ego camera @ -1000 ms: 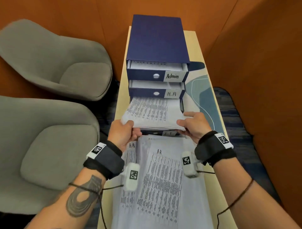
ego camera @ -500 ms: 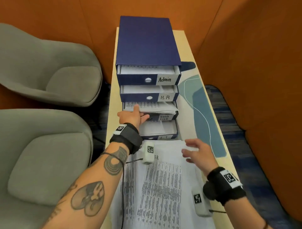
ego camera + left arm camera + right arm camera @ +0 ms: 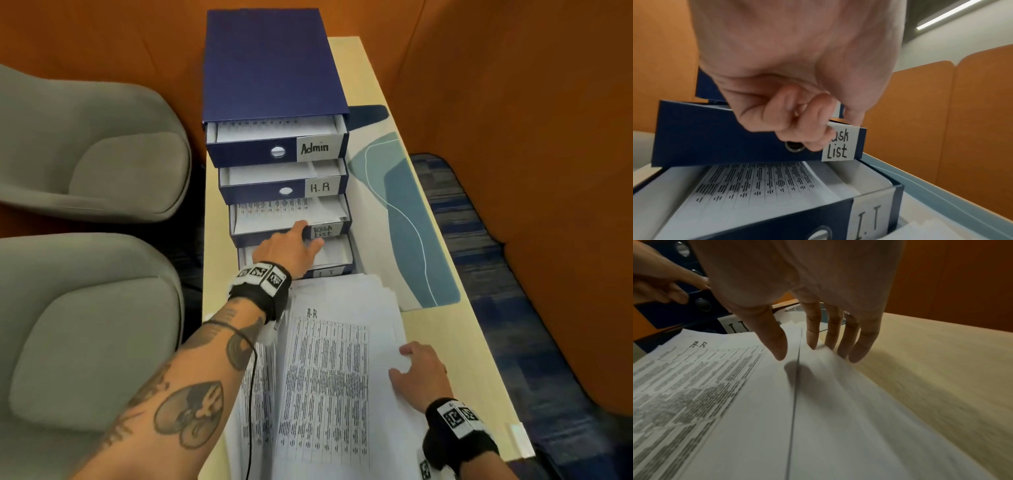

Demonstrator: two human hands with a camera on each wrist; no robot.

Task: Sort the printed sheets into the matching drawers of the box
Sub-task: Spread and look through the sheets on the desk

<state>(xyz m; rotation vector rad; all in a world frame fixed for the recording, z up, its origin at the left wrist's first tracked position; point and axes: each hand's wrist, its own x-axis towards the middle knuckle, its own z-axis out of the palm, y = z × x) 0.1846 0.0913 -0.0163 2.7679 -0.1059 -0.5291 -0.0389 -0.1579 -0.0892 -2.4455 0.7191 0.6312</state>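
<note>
Loose stack of printed sheets (image 3: 342,370) lies on the table (image 3: 442,329) directly in front of me, long axis running away from me toward the drawer box (image 3: 270,75). Top sheet (image 3: 701,382) is headed in handwriting, something like "H-R" or "A-R"; I cannot settle which.

The box stands at the stack's far end, four drawers all pulled partly out and stepped toward me: Admin drawer (image 3: 253,150) on top, H.R drawer (image 3: 263,190) below, then Task List drawer (image 3: 719,129), then I.T drawer (image 3: 777,224) lowest, nearly touching the stack's far edge.

My right hand (image 3: 418,373) is the nearer one to the paper: released, fingers spread, fingertips (image 3: 812,344) at the stack's right edge, thumb above the top sheet, nothing grasped. My left hand (image 3: 291,250) is forward at the Task List drawer, fingers curled over its front panel beside the label, thumb on the top edge.

My judgement: if the heading reads H.R, the sheet travels forward and up, over the two lower drawers, which jut out in its path. My left forearm also crosses the stack's left side.

Surroundings: patterned blue-and-white mat (image 3: 404,212) right of the box, two grey armchairs (image 3: 96,150) left, orange partition walls.
</note>
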